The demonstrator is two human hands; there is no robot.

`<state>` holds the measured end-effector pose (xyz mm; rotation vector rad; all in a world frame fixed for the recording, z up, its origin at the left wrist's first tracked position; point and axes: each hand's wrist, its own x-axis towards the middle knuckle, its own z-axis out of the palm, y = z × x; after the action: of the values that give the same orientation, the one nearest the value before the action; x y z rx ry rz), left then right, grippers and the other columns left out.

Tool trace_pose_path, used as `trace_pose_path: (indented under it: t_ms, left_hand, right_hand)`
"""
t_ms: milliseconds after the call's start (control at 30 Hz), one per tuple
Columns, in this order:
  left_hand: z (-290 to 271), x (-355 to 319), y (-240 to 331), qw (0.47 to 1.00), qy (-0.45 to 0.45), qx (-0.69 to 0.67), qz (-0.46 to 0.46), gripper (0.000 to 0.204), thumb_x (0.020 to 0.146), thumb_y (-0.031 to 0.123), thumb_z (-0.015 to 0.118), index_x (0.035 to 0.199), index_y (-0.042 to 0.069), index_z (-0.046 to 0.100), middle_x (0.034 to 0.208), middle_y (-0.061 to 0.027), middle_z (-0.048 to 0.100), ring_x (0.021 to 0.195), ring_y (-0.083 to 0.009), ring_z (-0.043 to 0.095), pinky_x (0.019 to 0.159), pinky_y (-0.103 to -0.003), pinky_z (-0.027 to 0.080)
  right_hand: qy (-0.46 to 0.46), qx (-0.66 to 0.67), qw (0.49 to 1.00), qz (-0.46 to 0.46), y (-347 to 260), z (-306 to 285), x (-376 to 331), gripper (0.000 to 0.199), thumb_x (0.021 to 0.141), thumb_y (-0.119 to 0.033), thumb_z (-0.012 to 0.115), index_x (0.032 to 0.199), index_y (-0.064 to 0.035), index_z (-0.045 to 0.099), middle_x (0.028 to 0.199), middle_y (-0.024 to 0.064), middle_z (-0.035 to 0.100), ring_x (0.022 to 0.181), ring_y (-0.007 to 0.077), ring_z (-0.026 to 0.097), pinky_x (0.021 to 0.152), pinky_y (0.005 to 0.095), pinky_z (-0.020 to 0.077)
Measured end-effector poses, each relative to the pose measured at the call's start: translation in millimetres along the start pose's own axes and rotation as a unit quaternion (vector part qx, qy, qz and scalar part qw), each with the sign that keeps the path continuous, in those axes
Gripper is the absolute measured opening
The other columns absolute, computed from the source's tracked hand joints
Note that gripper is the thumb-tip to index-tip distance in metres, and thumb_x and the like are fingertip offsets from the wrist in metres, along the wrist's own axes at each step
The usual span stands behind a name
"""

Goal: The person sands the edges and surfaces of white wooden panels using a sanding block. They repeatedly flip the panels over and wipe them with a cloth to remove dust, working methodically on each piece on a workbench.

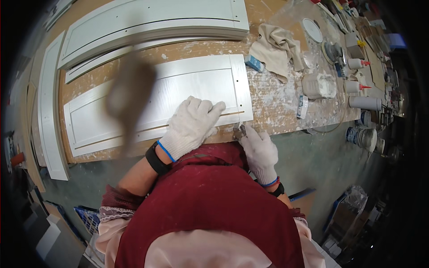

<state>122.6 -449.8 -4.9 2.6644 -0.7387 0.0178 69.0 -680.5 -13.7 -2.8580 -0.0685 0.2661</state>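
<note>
A white panel door with grooved borders lies on the workbench in front of me. My left hand, in a white knit glove, rests on the panel's near edge with its thumb out to the right and nothing visible in it. At the panel's near right corner, my gloved right hand is closed on a small grey tool that looks like a putty knife. Its tip is by the panel edge, dabbed with white; most of it is hidden by the fingers.
Stacked white panels lie behind, and a narrow one stands out at the left. To the right are a crumpled cloth, a blue box, a white-smeared tub and red-tipped bottles. A blurred brown object hangs close before the camera.
</note>
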Motion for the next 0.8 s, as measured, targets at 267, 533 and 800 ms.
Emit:
trace_pose_path:
  t_ms: [267, 533, 800]
  left_hand:
    - [5.9, -0.7, -2.7, 1.0, 0.012, 0.007, 0.003, 0.06, 0.072, 0.02, 0.079, 0.127, 0.017, 0.055, 0.1, -0.0039, 0.058, 0.091, -0.0264, 0.055, 0.082, -0.039, 0.048]
    - [2.4, -0.6, -0.7, 1.0, 0.011, -0.004, 0.003, 0.062, 0.07, 0.02, 0.08, 0.127, 0.017, 0.055, 0.1, -0.0035, 0.058, 0.091, -0.0264, 0.055, 0.082, -0.038, 0.048]
    - [1.4, -0.8, -1.5, 1.0, 0.01, 0.0, 0.003, 0.06, 0.071, 0.021, 0.08, 0.126, 0.017, 0.055, 0.1, -0.0034, 0.058, 0.09, -0.0259, 0.056, 0.082, -0.038, 0.048]
  right_hand:
    - [-0.034, -0.019, 0.999, 0.009, -3.1, -4.3, 3.9, 0.043, 0.091, -0.035, 0.06, 0.133, -0.0317, 0.058, 0.085, 0.0122, 0.06, 0.07, 0.037, 0.064, 0.064, 0.0493, 0.0514]
    - [-0.007, 0.01, 1.0, -0.006, -3.9, -3.1, 6.9, 0.043, 0.091, -0.035, 0.059, 0.134, -0.0305, 0.057, 0.087, 0.0127, 0.061, 0.074, 0.0368, 0.066, 0.066, 0.0494, 0.0522]
    - [-0.023, 0.01, 1.0, 0.002, 1.1, -3.0, 1.2, 0.043, 0.09, -0.034, 0.061, 0.133, -0.0299, 0.058, 0.086, 0.0131, 0.062, 0.072, 0.0362, 0.065, 0.064, 0.0478, 0.052]
